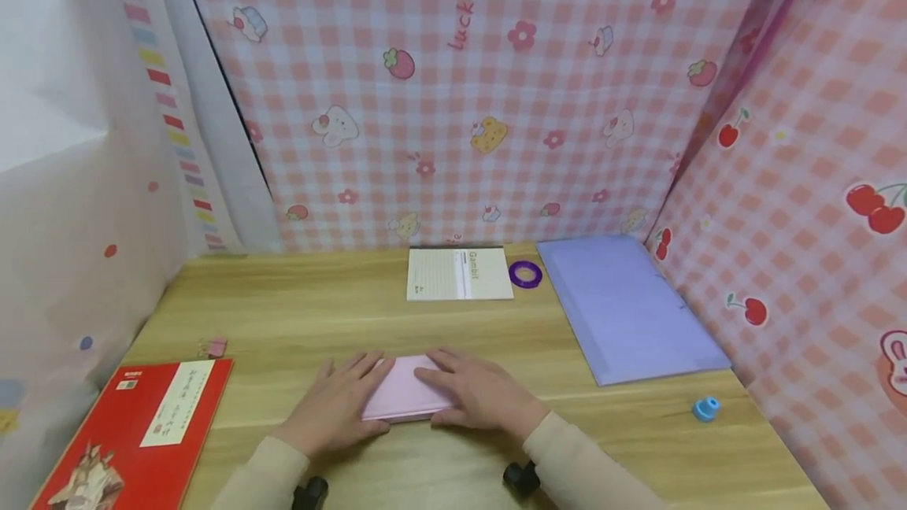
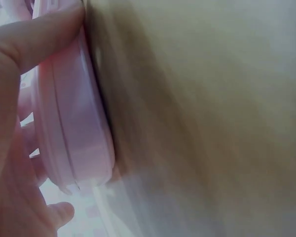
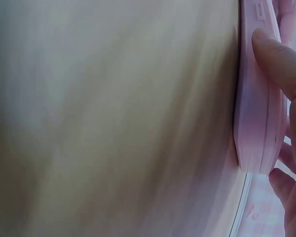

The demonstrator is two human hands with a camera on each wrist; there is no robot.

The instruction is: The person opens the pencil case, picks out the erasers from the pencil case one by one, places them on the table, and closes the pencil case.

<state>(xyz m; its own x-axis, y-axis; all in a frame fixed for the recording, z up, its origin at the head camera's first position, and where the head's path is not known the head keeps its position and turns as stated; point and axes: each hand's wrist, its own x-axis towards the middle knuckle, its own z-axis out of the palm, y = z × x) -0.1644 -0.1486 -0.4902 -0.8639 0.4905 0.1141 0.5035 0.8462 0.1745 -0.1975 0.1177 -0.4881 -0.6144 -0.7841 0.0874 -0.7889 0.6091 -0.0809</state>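
A flat pink case (image 1: 405,388) with rounded corners lies on the wooden table in front of the person. A seam runs round its side, as the left wrist view shows on the case (image 2: 79,118). The left hand (image 1: 338,404) grips its left end, thumb along the front side and fingers over the top and far edge. At the other end the right hand (image 1: 485,393) holds it the same way. In the right wrist view the right thumb presses the side of the case (image 3: 256,108) near a small raised latch. The lid is down, so the inside is hidden.
A red book (image 1: 152,415) lies at the left, with a pink binder clip (image 1: 216,348) just beyond it. Toward the back are a cream notepad (image 1: 459,274) and a purple tape ring (image 1: 526,275). A lilac folder (image 1: 631,309) and a small blue piece (image 1: 705,409) lie at the right.
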